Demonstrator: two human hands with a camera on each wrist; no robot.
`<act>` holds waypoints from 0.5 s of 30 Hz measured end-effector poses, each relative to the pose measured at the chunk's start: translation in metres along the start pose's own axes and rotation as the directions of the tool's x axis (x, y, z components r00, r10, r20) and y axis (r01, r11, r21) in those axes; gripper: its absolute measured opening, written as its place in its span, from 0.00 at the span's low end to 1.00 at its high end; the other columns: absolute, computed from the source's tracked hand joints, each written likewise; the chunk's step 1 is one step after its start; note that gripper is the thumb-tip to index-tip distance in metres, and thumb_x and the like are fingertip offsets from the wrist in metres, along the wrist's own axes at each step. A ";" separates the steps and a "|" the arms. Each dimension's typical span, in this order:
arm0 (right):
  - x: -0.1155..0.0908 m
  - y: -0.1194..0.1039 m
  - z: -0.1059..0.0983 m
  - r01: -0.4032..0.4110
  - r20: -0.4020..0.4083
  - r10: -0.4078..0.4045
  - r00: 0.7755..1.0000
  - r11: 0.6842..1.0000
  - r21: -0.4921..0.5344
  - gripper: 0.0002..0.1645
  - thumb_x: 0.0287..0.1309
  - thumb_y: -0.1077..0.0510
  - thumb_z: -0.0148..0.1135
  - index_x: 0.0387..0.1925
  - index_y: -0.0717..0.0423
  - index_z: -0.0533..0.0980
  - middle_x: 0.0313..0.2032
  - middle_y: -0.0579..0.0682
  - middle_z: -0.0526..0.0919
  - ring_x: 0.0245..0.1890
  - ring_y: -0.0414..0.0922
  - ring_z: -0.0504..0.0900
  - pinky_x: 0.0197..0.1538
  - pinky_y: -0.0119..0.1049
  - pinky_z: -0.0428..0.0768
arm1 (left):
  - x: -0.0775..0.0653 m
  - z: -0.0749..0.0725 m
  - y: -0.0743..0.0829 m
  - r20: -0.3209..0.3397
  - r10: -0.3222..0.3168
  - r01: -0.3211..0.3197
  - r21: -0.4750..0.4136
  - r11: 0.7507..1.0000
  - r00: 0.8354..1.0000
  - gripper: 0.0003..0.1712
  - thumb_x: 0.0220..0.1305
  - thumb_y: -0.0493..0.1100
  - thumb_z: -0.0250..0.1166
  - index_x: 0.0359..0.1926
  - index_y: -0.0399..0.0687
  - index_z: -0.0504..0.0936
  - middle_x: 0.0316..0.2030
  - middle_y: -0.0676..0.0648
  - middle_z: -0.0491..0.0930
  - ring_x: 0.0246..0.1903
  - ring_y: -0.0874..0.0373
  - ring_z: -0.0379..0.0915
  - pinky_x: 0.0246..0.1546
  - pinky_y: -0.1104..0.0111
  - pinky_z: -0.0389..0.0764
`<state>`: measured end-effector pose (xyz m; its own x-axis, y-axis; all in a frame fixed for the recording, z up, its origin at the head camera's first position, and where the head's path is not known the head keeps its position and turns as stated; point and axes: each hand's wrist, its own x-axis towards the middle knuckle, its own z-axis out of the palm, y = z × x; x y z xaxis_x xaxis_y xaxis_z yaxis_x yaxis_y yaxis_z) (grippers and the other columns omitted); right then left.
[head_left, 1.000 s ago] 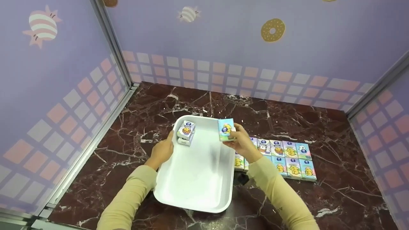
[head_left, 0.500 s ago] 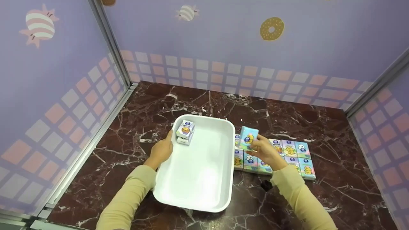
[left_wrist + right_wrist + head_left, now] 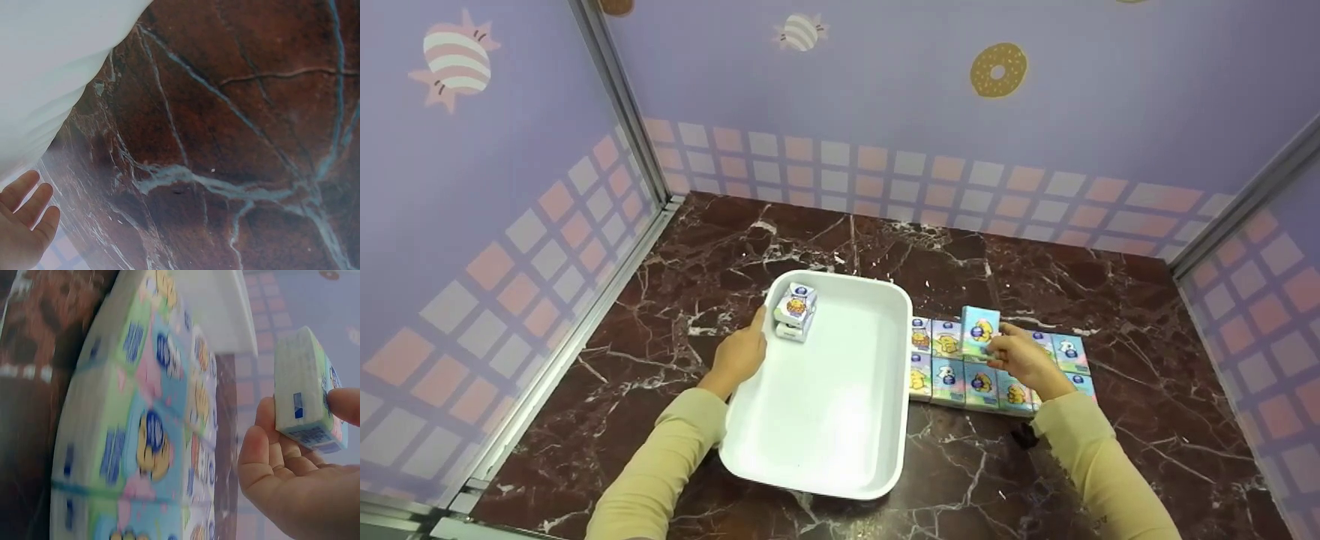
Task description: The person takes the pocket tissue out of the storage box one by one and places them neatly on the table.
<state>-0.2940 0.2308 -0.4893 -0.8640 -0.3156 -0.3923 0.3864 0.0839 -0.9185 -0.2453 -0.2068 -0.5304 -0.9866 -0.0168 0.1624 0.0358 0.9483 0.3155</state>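
My right hand [image 3: 1024,360] pinches a blue tissue pack [image 3: 979,330] with a yellow cartoon figure, holding it up over a block of similar packs [image 3: 949,379]. In the right wrist view, the thumb presses the printed face of the tissue pack [image 3: 304,388], fingers behind it; the packs [image 3: 152,444] fill the left half. My left hand [image 3: 739,356] lies at the left rim of a white tray [image 3: 907,420], index finger along the outside. The left wrist view shows straight, slightly spread fingers of the left hand [image 3: 28,225] just below the tray [image 3: 50,67].
Two white-and-purple tissue packs [image 3: 795,309] sit stacked in the tray's far left corner. Dark red marble [image 3: 825,232] forms the tabletop. Purple patterned walls [image 3: 870,82] enclose it at the back and sides. A small black object [image 3: 1024,435] shows beneath the right wrist.
My right hand has carried the blue tissue pack from above the tray's far right side rightward over the block of packs. My left hand and the tray have stayed in place.
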 end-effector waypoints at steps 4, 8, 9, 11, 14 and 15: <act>0.005 -0.002 -0.013 -0.001 -0.044 0.001 0.999 1.000 -0.001 0.48 0.53 0.70 0.42 0.65 0.63 0.24 0.14 0.43 0.52 0.13 0.37 0.51 0.31 0.33 0.67 | 0.000 0.000 -0.001 0.004 -0.004 0.004 0.000 1.000 1.000 0.29 0.61 0.39 0.47 0.64 0.43 0.57 0.18 0.41 0.74 0.16 0.47 0.70 0.20 0.56 0.70; 0.010 -0.005 -0.021 0.006 -0.116 -0.007 0.993 1.000 -0.007 0.45 0.54 0.70 0.42 0.66 0.62 0.29 0.38 0.56 0.66 0.13 0.36 0.52 0.27 0.32 0.65 | 0.000 0.000 -0.001 -0.007 0.004 -0.004 -0.005 1.000 1.000 0.29 0.61 0.39 0.47 0.64 0.43 0.57 0.18 0.40 0.74 0.17 0.47 0.71 0.20 0.56 0.71; 0.012 -0.006 -0.022 0.007 -0.140 -0.009 0.990 1.000 -0.012 0.45 0.53 0.70 0.42 0.66 0.62 0.31 0.44 0.59 0.63 0.13 0.36 0.53 0.26 0.31 0.64 | 0.000 0.000 -0.001 -0.006 0.005 -0.005 -0.004 1.000 1.000 0.29 0.61 0.39 0.47 0.64 0.43 0.57 0.18 0.40 0.74 0.16 0.47 0.71 0.19 0.56 0.70; 0.015 -0.006 -0.023 0.007 -0.175 -0.012 0.985 0.999 -0.033 0.43 0.54 0.69 0.41 0.67 0.61 0.33 0.54 0.60 0.55 0.14 0.36 0.54 0.24 0.31 0.63 | 0.000 0.000 -0.001 0.003 0.001 -0.001 -0.003 1.000 1.000 0.28 0.61 0.39 0.47 0.64 0.43 0.57 0.17 0.41 0.74 0.15 0.48 0.70 0.18 0.57 0.70; 0.022 -0.006 -0.023 0.004 -0.245 -0.029 0.969 0.995 -0.102 0.41 0.54 0.68 0.42 0.67 0.60 0.39 0.52 0.62 0.60 0.15 0.35 0.59 0.25 0.31 0.66 | 0.000 0.000 0.000 0.024 -0.010 0.009 0.005 1.000 1.000 0.28 0.62 0.39 0.47 0.64 0.43 0.57 0.15 0.42 0.72 0.13 0.51 0.67 0.15 0.58 0.68; 0.024 -0.005 -0.023 0.006 -0.262 -0.043 0.964 0.990 -0.140 0.41 0.55 0.68 0.42 0.67 0.60 0.39 0.53 0.61 0.60 0.17 0.33 0.62 0.27 0.31 0.68 | 0.000 0.000 0.000 0.029 -0.013 0.012 0.005 1.000 1.000 0.28 0.62 0.39 0.46 0.64 0.43 0.57 0.15 0.43 0.72 0.13 0.51 0.66 0.15 0.59 0.68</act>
<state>-0.3245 0.2444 -0.4952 -0.9341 -0.0598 -0.3519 0.3324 0.2135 -0.9186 -0.2450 -0.2066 -0.5299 -0.9911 -0.0196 0.1315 0.0227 0.9496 0.3128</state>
